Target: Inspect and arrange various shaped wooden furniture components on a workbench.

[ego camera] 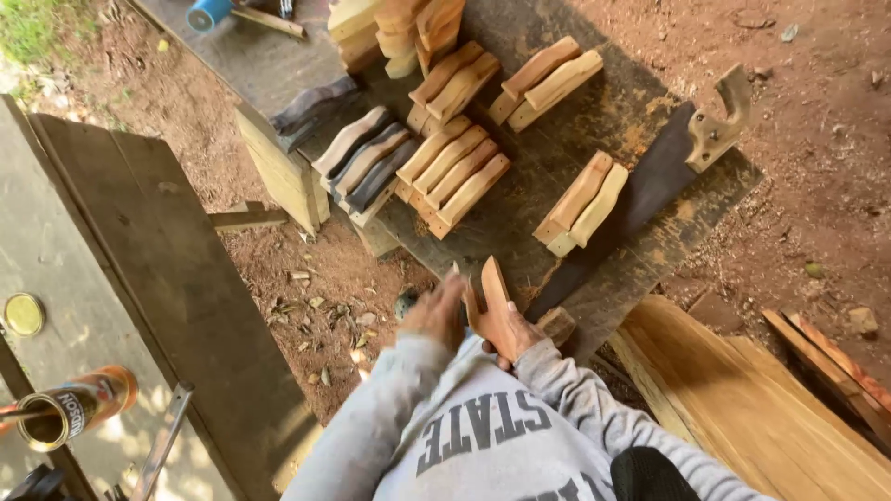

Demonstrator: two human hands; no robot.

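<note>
One carved wooden piece (493,306), reddish-brown and curved, stands on edge at the near end of the dark plank table (594,111). The right hand (517,336) is clamped around its lower part. The left hand (434,311) lies just beside it, fingers against its left face; whether that hand grips or only rests there cannot be told. Both hands sit close together, grey sweatshirt sleeves (371,436) trailing back toward the camera.

Further items on the table:
- Two pale carved pieces (583,202), side by side, just beyond the held piece.
- Four pale carved pieces (453,172) in a row at the table's middle.
- Three darker, greyish carved pieces (365,158) to the left of that row.
- Two pairs of pale pieces, one pair (455,82) beyond the row of four and one pair (548,82) to its right.
- A stack of like pieces (408,28) at the far end; number not countable.
- One handsaw (650,186), dark blade lying diagonally, wooden handle at the far right edge.
- One blue-ended roll (209,13) at the far left corner.

Off the table:
- One open tin can (70,408) on the grey bench (139,278) at left.
- One round yellow lid (23,314) on the same bench, well apart from the can.
- Pale boards (742,408) on the ground at right.
</note>
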